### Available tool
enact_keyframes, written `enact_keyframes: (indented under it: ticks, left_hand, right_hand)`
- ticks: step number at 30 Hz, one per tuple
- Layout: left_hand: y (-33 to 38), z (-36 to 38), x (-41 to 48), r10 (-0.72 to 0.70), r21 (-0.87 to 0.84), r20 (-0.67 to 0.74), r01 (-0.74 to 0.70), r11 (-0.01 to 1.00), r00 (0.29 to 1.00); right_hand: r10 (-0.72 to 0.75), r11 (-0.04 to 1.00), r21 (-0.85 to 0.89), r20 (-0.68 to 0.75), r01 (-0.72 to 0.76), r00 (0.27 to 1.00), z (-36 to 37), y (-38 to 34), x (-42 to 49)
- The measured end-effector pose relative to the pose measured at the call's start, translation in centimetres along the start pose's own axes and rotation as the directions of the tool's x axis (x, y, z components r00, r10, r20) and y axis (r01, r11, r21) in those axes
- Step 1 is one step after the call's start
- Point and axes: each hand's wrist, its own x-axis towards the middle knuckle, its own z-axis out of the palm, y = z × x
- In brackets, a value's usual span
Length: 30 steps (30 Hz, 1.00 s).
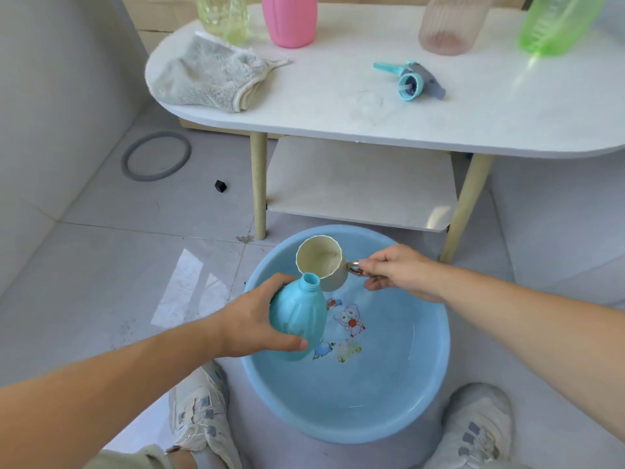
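My left hand grips a light blue plastic bottle with no cap, its open neck pointing up and away, held over a blue wash basin on the floor. My right hand pinches the metal handle of a cream cup, which is tilted toward the bottle's mouth and sits just behind it. The basin holds water, with cartoon stickers on its bottom. A teal spray head lies on the white table beyond.
On the table lie a grey cloth and stand a pink bottle, a yellowish bottle, a ribbed clear bottle and a green bottle. A grey ring and a small black cap lie on the tiled floor. My shoes flank the basin.
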Motion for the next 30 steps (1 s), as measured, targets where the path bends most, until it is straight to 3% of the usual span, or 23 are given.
enact_keyframes:
  ticks: [9, 17, 30]
  left_hand:
    - [6.1, -5.8, -5.3, 0.076, 0.090, -0.123, -0.066, 0.994, 0.989]
    - [10.1, -7.1, -8.3, 0.114, -0.137, -0.241, -0.150, 0.979, 0.964]
    - [11.7, -5.9, -7.5, 0.157, -0.172, -0.259, -0.205, 0.963, 0.953]
  right_hand:
    - [-0.194, 0.981, -0.044, -0.121, 0.190, 0.973, -2.4, -8.7, -8.5]
    - [-0.428, 0.903, -0.109, -0.304, 0.415, 0.851, -2.0, -15.5, -16.6]
    - [-0.573, 0.819, -0.331, -0.444, 0.469, 0.688, -0.5, -18.0, -21.0]
